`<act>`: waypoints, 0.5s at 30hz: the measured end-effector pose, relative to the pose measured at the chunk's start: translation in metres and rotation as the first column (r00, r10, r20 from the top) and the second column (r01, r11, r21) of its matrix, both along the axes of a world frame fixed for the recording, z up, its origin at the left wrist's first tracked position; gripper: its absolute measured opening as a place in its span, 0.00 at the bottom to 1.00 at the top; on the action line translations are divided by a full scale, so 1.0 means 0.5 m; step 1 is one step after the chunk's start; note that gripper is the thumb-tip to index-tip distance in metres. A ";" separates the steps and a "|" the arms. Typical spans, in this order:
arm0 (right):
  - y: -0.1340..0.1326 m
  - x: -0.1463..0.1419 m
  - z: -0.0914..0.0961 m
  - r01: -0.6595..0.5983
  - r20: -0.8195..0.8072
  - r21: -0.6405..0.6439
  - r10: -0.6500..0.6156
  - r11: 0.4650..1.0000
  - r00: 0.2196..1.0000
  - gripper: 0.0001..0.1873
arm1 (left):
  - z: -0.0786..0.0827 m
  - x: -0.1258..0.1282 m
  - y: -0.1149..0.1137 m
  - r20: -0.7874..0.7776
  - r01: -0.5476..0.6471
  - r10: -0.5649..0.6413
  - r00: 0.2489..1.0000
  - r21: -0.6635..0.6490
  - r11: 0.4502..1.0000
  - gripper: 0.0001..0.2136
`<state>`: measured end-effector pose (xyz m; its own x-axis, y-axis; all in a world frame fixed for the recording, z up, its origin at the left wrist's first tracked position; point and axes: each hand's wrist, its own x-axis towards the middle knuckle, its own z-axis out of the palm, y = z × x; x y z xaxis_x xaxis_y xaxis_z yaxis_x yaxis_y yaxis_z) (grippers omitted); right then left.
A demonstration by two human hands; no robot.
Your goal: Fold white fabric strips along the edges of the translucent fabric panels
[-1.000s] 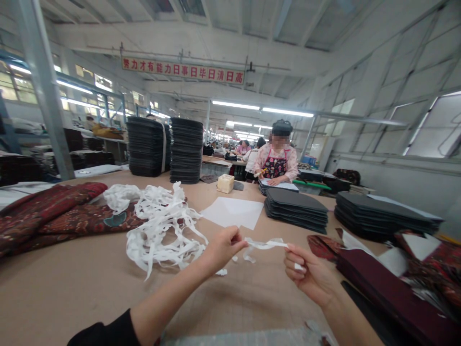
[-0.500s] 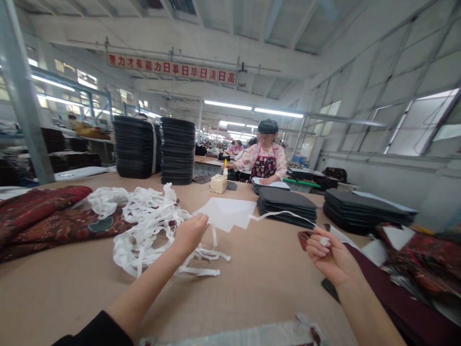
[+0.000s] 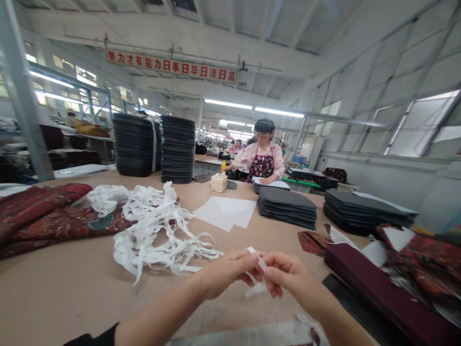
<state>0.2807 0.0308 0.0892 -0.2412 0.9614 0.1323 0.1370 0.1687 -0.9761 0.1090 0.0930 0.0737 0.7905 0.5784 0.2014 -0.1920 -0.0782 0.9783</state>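
In the head view, the left hand [image 3: 230,274] and right hand [image 3: 288,276] are meeting fingertip to fingertip just above the tan table [image 3: 72,288], both pinching closed on one short white strip [image 3: 260,269] whose loose end is hanging below the fingers. A tangled pile of white strips [image 3: 154,230] is lying to the left, near patterned red fabric [image 3: 46,211]. Beyond, a co-worker [image 3: 262,158] is standing behind stacks of dark panels [image 3: 286,206].

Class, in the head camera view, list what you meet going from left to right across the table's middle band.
Red patterned fabric → tangle of white strips → white paper sheets → stack of dark panels → second stack of dark panels.
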 end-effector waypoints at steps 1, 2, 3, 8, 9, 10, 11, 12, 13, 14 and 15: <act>-0.001 -0.005 -0.004 -0.017 0.086 -0.032 0.020 0.999 0.996 0.17 | 0.001 0.004 -0.004 0.087 -0.038 0.051 0.995 -0.137 0.990 0.20; 0.000 -0.006 -0.010 -0.013 0.154 -0.060 0.022 0.998 0.988 0.18 | 0.002 0.006 -0.003 0.143 -0.097 0.136 0.980 -0.246 0.964 0.19; 0.003 -0.005 -0.015 0.003 0.211 -0.078 0.014 0.997 0.977 0.18 | 0.005 0.004 0.004 0.174 -0.161 0.227 0.958 -0.327 0.931 0.19; 0.028 0.023 -0.045 0.023 0.418 -0.147 0.041 0.989 0.908 0.18 | 0.026 -0.042 0.084 0.226 -0.362 0.472 0.852 -0.395 0.844 0.18; 0.032 0.029 -0.050 0.019 0.448 -0.168 0.059 0.986 0.892 0.19 | 0.031 -0.056 0.101 0.232 -0.396 0.506 0.831 -0.392 0.830 0.17; 0.036 0.035 -0.052 0.013 0.474 -0.193 0.082 0.981 0.877 0.20 | 0.035 -0.070 0.117 0.238 -0.430 0.540 0.807 -0.390 0.814 0.16; 0.039 0.041 -0.052 0.008 0.495 -0.219 0.104 0.976 0.863 0.21 | 0.039 -0.085 0.131 0.242 -0.461 0.571 0.784 -0.389 0.798 0.16; 0.041 0.046 -0.050 0.006 0.510 -0.239 0.121 0.971 0.851 0.23 | 0.043 -0.098 0.143 0.245 -0.488 0.597 0.764 -0.386 0.783 0.15; 0.043 0.050 -0.046 0.006 0.521 -0.258 0.134 0.966 0.843 0.24 | 0.046 -0.110 0.153 0.247 -0.511 0.618 0.746 -0.383 0.770 0.15; 0.044 0.053 -0.041 0.008 0.529 -0.278 0.146 0.961 0.836 0.26 | 0.049 -0.120 0.160 0.250 -0.529 0.633 0.732 -0.377 0.760 0.15; 0.045 0.056 -0.035 0.013 0.536 -0.295 0.154 0.956 0.830 0.27 | 0.051 -0.128 0.165 0.252 -0.543 0.644 0.722 -0.371 0.754 0.15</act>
